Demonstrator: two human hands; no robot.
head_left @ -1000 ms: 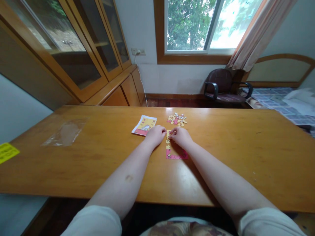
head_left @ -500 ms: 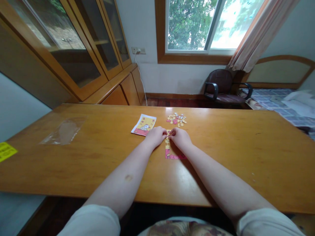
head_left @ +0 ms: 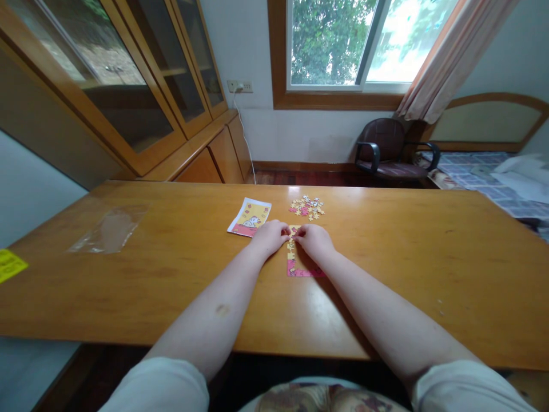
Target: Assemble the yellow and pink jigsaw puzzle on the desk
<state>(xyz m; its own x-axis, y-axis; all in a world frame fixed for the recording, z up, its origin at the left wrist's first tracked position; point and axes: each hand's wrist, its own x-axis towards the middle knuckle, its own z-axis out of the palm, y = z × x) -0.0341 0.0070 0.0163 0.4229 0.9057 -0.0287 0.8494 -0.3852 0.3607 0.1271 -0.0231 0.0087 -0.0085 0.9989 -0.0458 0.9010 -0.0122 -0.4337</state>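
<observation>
On the table, a partly joined jigsaw puzzle forms an L, with a yellow left column and a pink bottom row. My left hand is closed at the left side of the column's upper end, its curled fingertips against the edge there. From the right, my right hand pinches at a jigsaw piece in the same upper part; the fingers hide most of it. My right hand and forearm also cover part of the bottom row. Just beyond the hands lies a loose pile of jigsaw pieces, yellow, pink and some pale.
A picture card with a white animal on yellow and pink lies left of the puzzle, partly behind my left hand. Further left is a clear plastic bag. A yellow label sits at the far left. The wooden table extends widely rightward.
My left fingertips have drawn slightly apart from the right ones, so more of the column's top shows between them. The right hand stays at nearly the same spot.
</observation>
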